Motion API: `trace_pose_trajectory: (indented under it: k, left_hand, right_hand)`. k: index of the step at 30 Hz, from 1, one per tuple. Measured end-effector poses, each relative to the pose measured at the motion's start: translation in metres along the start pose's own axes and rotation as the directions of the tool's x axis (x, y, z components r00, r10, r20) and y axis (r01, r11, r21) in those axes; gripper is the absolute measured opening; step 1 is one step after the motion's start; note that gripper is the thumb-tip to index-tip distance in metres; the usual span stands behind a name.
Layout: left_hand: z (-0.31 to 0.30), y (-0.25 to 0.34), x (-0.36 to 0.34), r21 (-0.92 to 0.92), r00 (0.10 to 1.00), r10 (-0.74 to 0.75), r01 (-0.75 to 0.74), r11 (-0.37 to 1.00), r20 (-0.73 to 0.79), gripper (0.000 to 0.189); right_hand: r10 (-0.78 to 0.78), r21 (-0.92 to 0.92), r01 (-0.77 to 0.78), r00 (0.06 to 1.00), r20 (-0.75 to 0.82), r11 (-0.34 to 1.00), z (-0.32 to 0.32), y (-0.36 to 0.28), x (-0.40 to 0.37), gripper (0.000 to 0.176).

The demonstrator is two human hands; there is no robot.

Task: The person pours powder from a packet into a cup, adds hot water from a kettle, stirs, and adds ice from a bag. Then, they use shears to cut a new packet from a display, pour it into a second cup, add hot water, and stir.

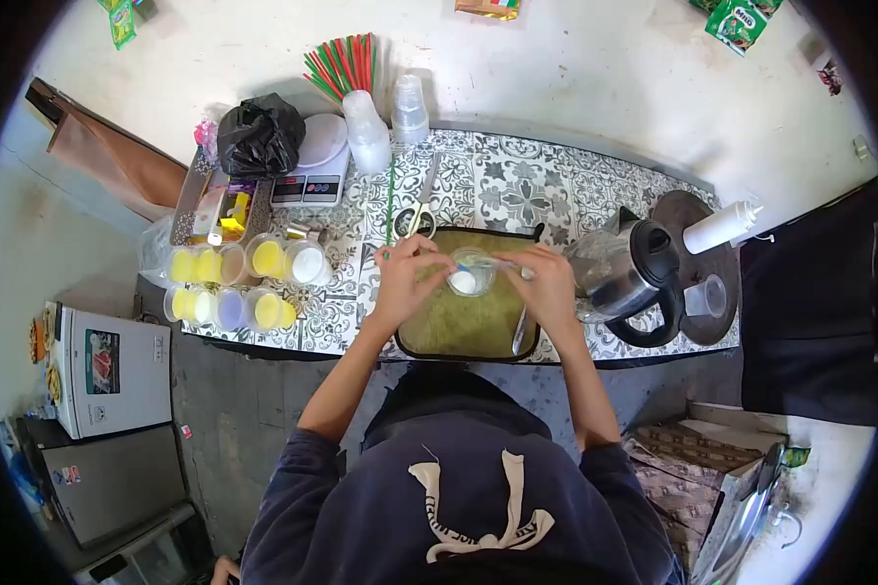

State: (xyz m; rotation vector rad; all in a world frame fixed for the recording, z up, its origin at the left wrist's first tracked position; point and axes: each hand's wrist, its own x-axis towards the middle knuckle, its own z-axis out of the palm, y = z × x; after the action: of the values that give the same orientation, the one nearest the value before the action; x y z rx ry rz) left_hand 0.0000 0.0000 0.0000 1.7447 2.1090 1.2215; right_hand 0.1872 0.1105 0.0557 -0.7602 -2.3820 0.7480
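A clear cup (472,273) with white contents at its bottom stands on the green mat (439,331). At the cup's left rim is my left hand (410,278), its thumb and fingers pinched near something small and blue. My right hand (544,285) is at the right rim, fingers pinched together around something thin that I cannot make out. Part of a metal utensil (520,331) lies on the mat below my right hand. Scissors (420,210) and a green straw (391,200) lie just beyond the mat.
Several filled cups (231,306), a kitchen scale (308,188), a black bag (260,136), stacked cups (366,135) and straws (344,66) are on the left. An electric kettle (644,263), a squeeze bottle (720,228) and a small cup (704,296) stand on the right.
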Motion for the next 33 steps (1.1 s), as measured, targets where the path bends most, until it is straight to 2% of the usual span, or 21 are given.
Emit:
trace_pose_trajectory:
  k: [3,6,8,9,11,12,13,15,16,17,19,20,21,23,24,26,28,29,30,32,33]
  left_hand:
    - [-0.005,0.006,0.002,-0.012,0.999,0.006,-0.006,1.000,0.036,0.012]
    - [-0.010,0.016,0.005,-0.010,0.998,0.019,-0.020,1.000,-0.056,0.010]
    - [-0.018,0.032,0.007,-0.096,0.992,0.101,-0.093,0.991,0.081,0.009]
    - [-0.018,0.034,0.011,-0.090,0.993,0.094,-0.087,0.992,0.066,0.009]
    - [-0.022,0.033,0.025,-0.106,0.992,0.106,-0.113,0.988,-0.067,0.009]
    - [-0.024,0.027,0.037,-0.223,0.982,0.166,-0.183,0.957,-0.094,0.011]
    - [-0.030,0.031,0.044,-0.206,0.980,0.159,-0.181,0.962,-0.117,0.011]
    - [-0.047,0.042,0.053,-0.347,0.989,0.123,-0.145,0.927,-0.083,0.011]
    - [-0.056,0.043,0.057,-0.277,0.990,0.135,-0.141,0.950,-0.041,0.011]
    - [-0.066,0.040,0.058,-0.265,0.991,0.122,-0.132,0.955,-0.051,0.011]
    - [-0.083,0.034,0.060,-0.129,0.950,0.303,-0.310,0.942,-0.076,0.012]
    - [-0.094,0.030,0.058,-0.119,0.953,0.303,-0.302,0.946,-0.011,0.014]
    - [-0.103,0.026,0.056,-0.112,0.954,0.300,-0.300,0.947,-0.016,0.014]
    - [-0.121,0.015,0.054,-0.202,0.979,0.201,-0.189,0.961,0.044,0.018]
    - [-0.129,-0.002,0.052,-0.249,0.993,0.121,-0.113,0.962,0.016,0.026]
    - [-0.152,-0.046,0.062,-0.207,0.991,0.016,-0.043,0.977,-0.132,0.030]
    - [-0.178,-0.109,0.084,-0.061,0.939,0.081,-0.107,0.992,-0.334,0.030]
    - [-0.184,-0.145,0.097,0.049,0.906,0.097,-0.085,0.995,-0.413,0.030]
    - [-0.194,-0.171,0.110,0.180,0.902,0.113,-0.039,0.983,-0.418,0.035]
    - [-0.203,-0.197,0.128,0.411,0.926,0.063,0.104,0.906,-0.372,0.048]
    - [-0.207,-0.197,0.132,0.552,0.930,0.068,0.153,0.820,-0.360,0.053]
  right_hand:
    - [0.000,-0.039,0.000,1.000,0.005,0.999,-0.002,0.001,0.003,0.014]
    - [0.068,-0.097,-0.072,0.997,-0.041,0.993,-0.003,0.000,0.000,0.014]
    - [0.175,-0.096,-0.175,0.985,-0.009,0.980,-0.008,-0.001,0.000,0.018]
    - [0.159,-0.097,-0.158,0.987,-0.001,0.983,-0.007,-0.001,0.000,0.018]
    - [0.224,0.328,-0.181,0.970,-0.099,0.927,-0.004,-0.001,0.002,0.021]
    - [0.152,0.247,-0.140,0.988,-0.031,0.959,-0.010,-0.001,0.004,0.021]
    - [0.124,0.251,-0.115,0.992,-0.022,0.961,-0.007,-0.003,0.006,0.021]
    - [0.091,0.354,-0.077,0.996,-0.024,0.932,0.003,-0.008,0.011,0.022]
    - [0.183,0.445,-0.172,0.983,0.019,0.879,0.008,-0.014,0.013,0.021]
    - [0.168,0.452,-0.164,0.985,0.032,0.877,0.016,-0.017,0.017,0.021]
    - [0.171,0.472,-0.189,0.982,0.080,0.861,0.027,-0.030,0.027,0.021]
    - [0.154,0.495,-0.214,0.975,0.159,0.842,0.028,-0.040,0.030,0.021]
    - [0.146,0.497,-0.209,0.976,0.163,0.843,0.036,-0.046,0.032,0.021]
    - [0.184,0.635,-0.285,0.957,0.223,0.718,0.055,-0.052,0.034,0.021]
    - [0.167,0.678,-0.251,0.968,0.189,0.691,0.066,-0.053,0.035,0.021]
    - [0.212,0.713,-0.267,0.963,0.168,0.649,0.085,-0.053,0.046,0.022]
    - [0.301,0.799,-0.231,0.951,0.066,0.555,0.107,-0.068,0.066,0.026]
    - [0.356,0.827,-0.304,0.924,0.136,0.473,0.119,-0.078,0.083,0.027]
    - [0.403,0.843,-0.371,0.891,0.207,0.389,0.131,-0.087,0.102,0.029]
    - [0.301,0.872,-0.339,0.924,0.238,0.353,0.169,-0.106,0.143,0.034]
    - [0.244,0.829,-0.277,0.954,0.176,0.486,0.196,-0.106,0.166,0.036]
